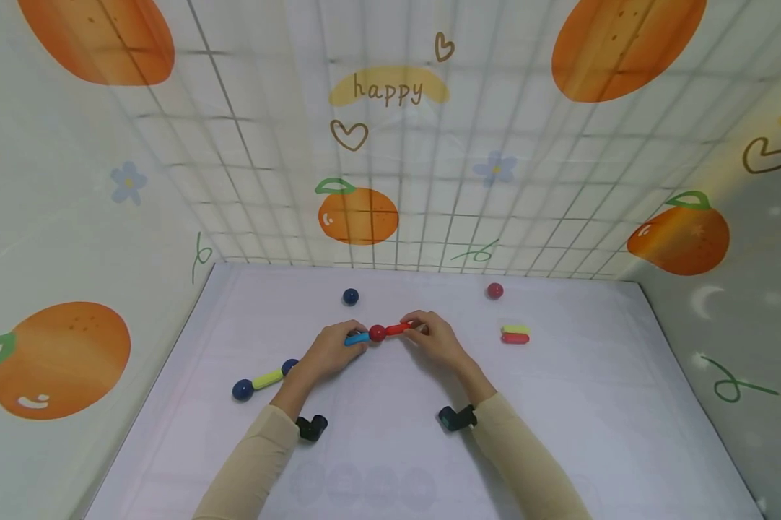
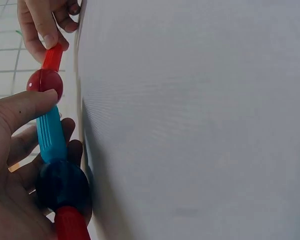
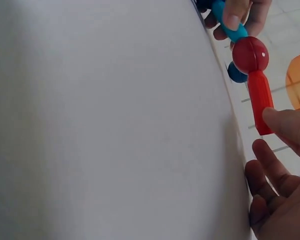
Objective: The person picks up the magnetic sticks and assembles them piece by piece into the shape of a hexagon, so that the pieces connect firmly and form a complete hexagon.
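Note:
Both hands hold a chain of toy rods and balls above the white table. My left hand [image 1: 328, 352] grips its light blue rod [image 2: 51, 131], the thumb lying on the red ball [image 2: 45, 85] and the other fingers behind the rod. A dark blue ball [image 2: 63, 186] joins the rod's near end, with another red rod [image 2: 71, 223] below it; the palm hides both in the head view. On the far side of the red ball, a red rod [image 3: 260, 100] sticks out. The thumb and fingers of my right hand [image 1: 437, 339] pinch its free end.
A yellow-green rod [image 1: 267, 379] with a dark blue ball [image 1: 242, 390] at each end lies beside the left forearm. Behind the hands sit a loose dark blue ball [image 1: 351, 296] and red ball [image 1: 495, 290]. A yellow rod [image 1: 515, 329] and red rod [image 1: 515, 339] lie at right.

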`<state>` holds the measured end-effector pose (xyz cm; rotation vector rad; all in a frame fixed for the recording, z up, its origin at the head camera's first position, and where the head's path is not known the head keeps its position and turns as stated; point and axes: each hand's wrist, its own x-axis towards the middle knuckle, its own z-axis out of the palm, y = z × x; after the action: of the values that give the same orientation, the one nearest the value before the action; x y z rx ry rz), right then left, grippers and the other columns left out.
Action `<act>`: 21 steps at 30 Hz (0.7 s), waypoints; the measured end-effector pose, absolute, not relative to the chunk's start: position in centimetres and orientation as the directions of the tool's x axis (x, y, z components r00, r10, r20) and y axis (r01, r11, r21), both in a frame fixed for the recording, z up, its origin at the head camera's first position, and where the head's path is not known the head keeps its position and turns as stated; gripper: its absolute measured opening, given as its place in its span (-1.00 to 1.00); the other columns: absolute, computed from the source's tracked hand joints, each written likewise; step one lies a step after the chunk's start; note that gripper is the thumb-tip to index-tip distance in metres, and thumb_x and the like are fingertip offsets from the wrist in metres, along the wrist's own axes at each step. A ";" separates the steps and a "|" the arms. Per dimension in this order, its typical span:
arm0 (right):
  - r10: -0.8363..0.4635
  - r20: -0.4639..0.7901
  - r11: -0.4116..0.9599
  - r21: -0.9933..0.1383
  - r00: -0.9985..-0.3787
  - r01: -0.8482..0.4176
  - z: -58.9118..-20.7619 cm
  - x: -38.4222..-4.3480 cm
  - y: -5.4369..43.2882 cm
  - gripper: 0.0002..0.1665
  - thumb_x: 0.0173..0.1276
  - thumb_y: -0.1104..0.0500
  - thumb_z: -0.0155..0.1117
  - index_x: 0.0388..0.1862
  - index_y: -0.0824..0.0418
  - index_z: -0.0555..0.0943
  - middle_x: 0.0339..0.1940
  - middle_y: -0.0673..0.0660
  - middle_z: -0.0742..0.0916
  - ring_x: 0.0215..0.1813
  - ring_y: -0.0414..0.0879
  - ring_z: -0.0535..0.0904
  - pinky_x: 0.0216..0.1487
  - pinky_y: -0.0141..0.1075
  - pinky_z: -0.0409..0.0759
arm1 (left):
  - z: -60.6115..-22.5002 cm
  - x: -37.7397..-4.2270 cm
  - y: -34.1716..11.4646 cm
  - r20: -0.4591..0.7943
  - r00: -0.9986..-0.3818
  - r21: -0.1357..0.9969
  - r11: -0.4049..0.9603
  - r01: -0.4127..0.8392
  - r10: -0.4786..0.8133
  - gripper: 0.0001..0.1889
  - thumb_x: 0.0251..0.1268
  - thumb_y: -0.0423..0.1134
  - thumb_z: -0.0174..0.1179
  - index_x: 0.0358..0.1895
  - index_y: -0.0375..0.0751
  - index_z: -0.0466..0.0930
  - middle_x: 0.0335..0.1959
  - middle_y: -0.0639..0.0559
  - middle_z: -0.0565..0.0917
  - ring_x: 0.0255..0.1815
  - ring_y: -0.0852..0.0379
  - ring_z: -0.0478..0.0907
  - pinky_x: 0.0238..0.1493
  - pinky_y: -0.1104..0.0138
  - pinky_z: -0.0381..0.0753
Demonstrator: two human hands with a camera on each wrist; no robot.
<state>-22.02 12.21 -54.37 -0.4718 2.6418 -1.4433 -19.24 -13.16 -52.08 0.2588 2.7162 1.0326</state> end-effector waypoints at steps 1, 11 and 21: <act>-0.311 0.064 0.505 -0.834 -0.948 -0.222 -54.4 -22.0 12.1 -0.76 0.39 0.21 0.36 0.01 0.03 0.69 -0.15 0.05 0.67 -0.28 -0.05 0.49 -0.28 -0.23 0.51 | -52.1 -19.3 -13.1 -0.145 -0.959 0.667 0.740 0.086 0.243 -0.69 0.33 -0.10 0.34 0.10 0.04 0.64 -0.08 0.09 0.68 -0.09 0.06 0.56 0.02 0.08 0.58; -0.313 0.084 0.513 -0.823 -0.946 -0.243 -54.5 -21.7 10.9 -0.75 0.40 0.22 0.35 0.04 0.06 0.68 -0.15 0.05 0.67 -0.28 -0.07 0.50 -0.27 -0.25 0.52 | -51.7 -19.5 -12.4 -0.147 -0.960 0.622 0.777 0.098 0.239 -0.57 0.23 0.00 0.42 0.13 0.03 0.60 -0.04 0.03 0.70 0.00 0.00 0.60 0.04 -0.07 0.54; -0.357 0.085 0.494 -0.828 -0.930 -0.265 -54.6 -21.2 9.8 -0.75 0.39 0.19 0.36 0.04 0.05 0.67 -0.16 0.01 0.69 -0.27 -0.12 0.53 -0.24 -0.26 0.53 | -51.8 -19.6 -11.5 -0.085 -0.953 0.594 0.782 0.187 0.292 -0.62 0.26 -0.01 0.38 0.10 0.02 0.63 -0.26 0.14 0.65 -0.28 0.13 0.53 -0.23 0.14 0.51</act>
<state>-21.24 9.75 -54.62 -0.5487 2.6291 -1.4319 -19.63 -11.52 -51.77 0.3801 2.8011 0.9064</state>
